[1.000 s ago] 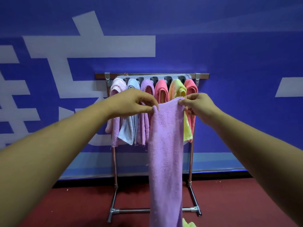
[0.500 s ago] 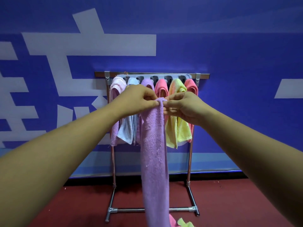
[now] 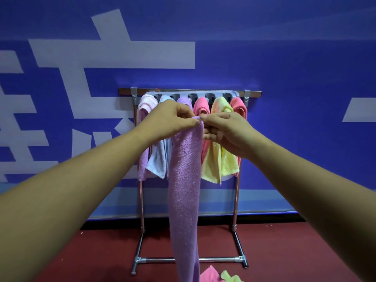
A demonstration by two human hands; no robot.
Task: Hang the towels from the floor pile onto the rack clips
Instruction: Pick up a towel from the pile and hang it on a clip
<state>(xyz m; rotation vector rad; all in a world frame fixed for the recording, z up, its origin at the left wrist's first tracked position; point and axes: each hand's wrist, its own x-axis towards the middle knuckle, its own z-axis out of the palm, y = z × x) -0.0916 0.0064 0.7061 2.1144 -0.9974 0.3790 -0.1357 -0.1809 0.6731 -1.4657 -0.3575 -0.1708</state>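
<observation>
Red floor (image 3: 284,251) bears rack (image 3: 219,259), pink towel (image 3: 209,275), yellow towel (image 3: 231,278).

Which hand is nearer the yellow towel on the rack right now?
Right. The right hand sits directly in front of the yellow towel; the left hand is further left, before the light blue towel.

A row of hung towels (image 3: 215,159) crowds the rack's (image 3: 236,200) clip strip (image 3: 191,96) end to end, and the long purple towel (image 3: 184,190) curtains its middle down past the base bar (image 3: 219,259). Open room lies outside either upright by the blue wall (image 3: 295,139), and below the hung hems.
</observation>
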